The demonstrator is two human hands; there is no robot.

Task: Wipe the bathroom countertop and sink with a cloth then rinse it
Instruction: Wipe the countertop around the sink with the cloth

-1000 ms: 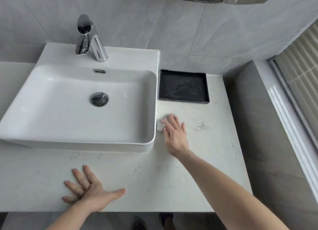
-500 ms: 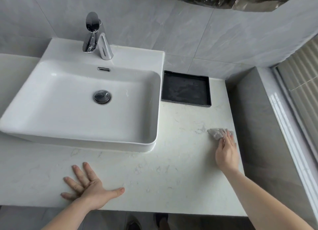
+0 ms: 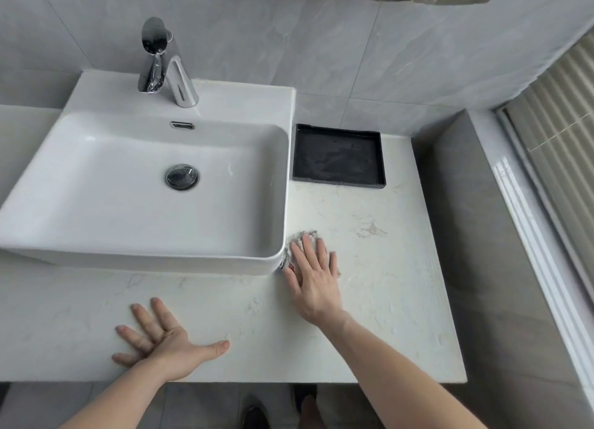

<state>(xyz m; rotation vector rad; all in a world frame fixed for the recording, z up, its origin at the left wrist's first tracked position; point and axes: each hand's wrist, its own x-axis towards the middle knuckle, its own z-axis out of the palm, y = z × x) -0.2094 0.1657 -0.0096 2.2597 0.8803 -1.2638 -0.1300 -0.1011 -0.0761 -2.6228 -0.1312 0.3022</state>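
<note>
A white marbled countertop (image 3: pixel 385 300) carries a white rectangular vessel sink (image 3: pixel 283 158) with a chrome tap (image 3: pixel 167 65) and a chrome drain (image 3: pixel 182 177). My right hand (image 3: pixel 313 277) presses flat on a small pale cloth (image 3: pixel 297 240), right beside the sink's front right corner. Only the cloth's crumpled edge shows past my fingertips. My left hand (image 3: pixel 164 338) rests flat on the counter in front of the sink, fingers spread, holding nothing.
A black shallow tray (image 3: pixel 382 158) sits on the counter behind my right hand, next to the sink. A grey ledge (image 3: pixel 466 235) and a window frame (image 3: pixel 546 252) border the counter on the right. Grey wall tiles stand behind.
My right hand has swept the cloth leftward from the counter's right edge back to the sink's corner. The left hand has stayed in place.
</note>
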